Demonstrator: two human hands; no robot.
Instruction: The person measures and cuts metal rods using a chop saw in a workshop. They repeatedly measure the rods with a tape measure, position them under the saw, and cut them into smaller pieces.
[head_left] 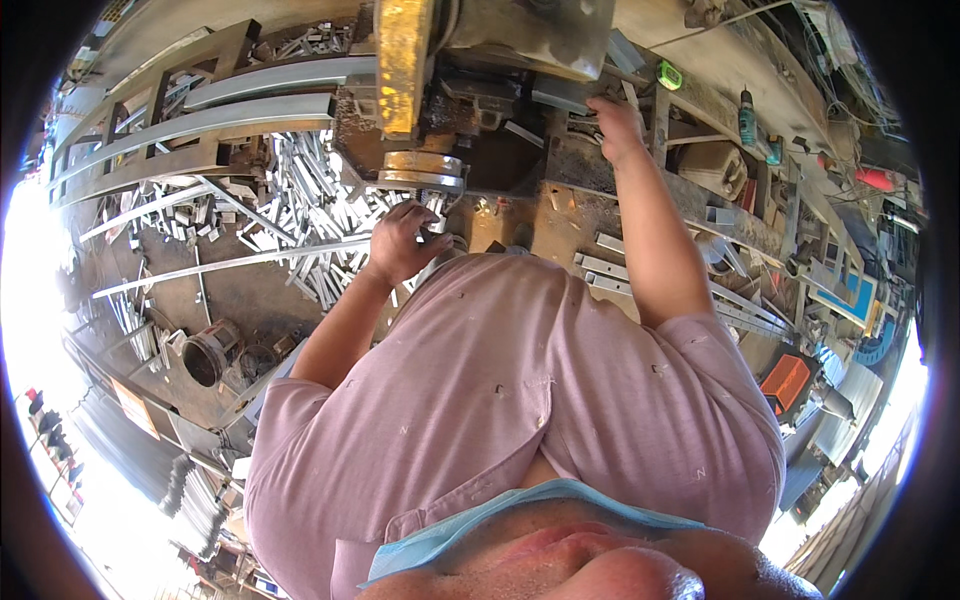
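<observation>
My left hand (402, 243) is at the near side of a machine, just below a round, worn metal wheel-like part (420, 168). Its fingers curl around a small part beneath that wheel, which I cannot make out. Farther off to the right, my right hand (619, 130) reaches to the end of a short grey metal bar (560, 95) lying at the machine's right side, with the fingertips closed on that end. Above the wheel hangs a scuffed yellow machine arm (397, 70), beside a large metal housing (540, 35).
Long metal tubes (250, 117) rest on a rack at the left, above a heap of cut metal pieces (310, 210). A green tape measure (668, 74) and a drill (747, 118) lie at the right. A bucket (207, 357) stands at lower left.
</observation>
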